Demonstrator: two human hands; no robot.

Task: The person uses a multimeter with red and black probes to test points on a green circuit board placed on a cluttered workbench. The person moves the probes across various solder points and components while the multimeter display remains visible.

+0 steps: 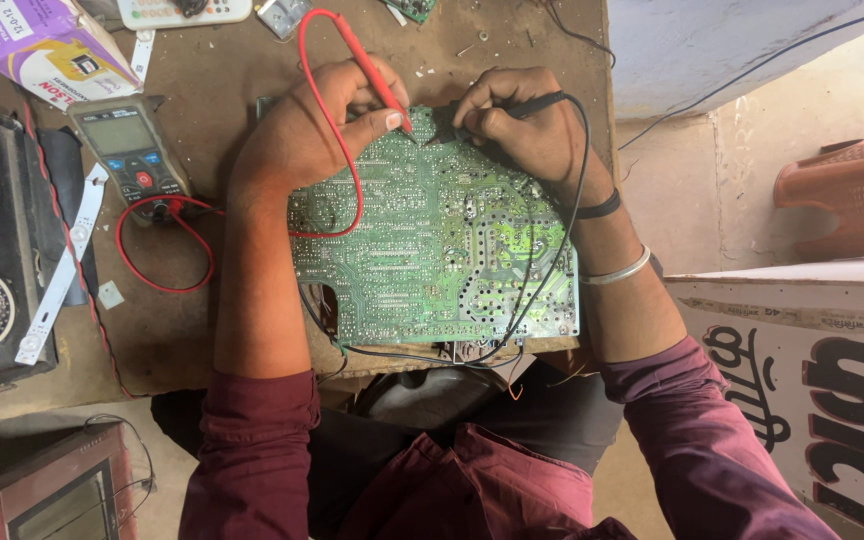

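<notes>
Left hand (327, 125) gripping red probe (374, 72), right hand (517, 125) gripping black probe (527, 104), both tips touching top edge of green circuit board (432, 250) on desk (222, 90); multimeter (130, 150) left of board.

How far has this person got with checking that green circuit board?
Set up: the multimeter lies beside the circuit board, red lead plugged in. In hand: the left hand presses the red probe and the right hand the black probe onto the board's top edge. Most of the board lies untouched; the reading is too small to tell.
</notes>
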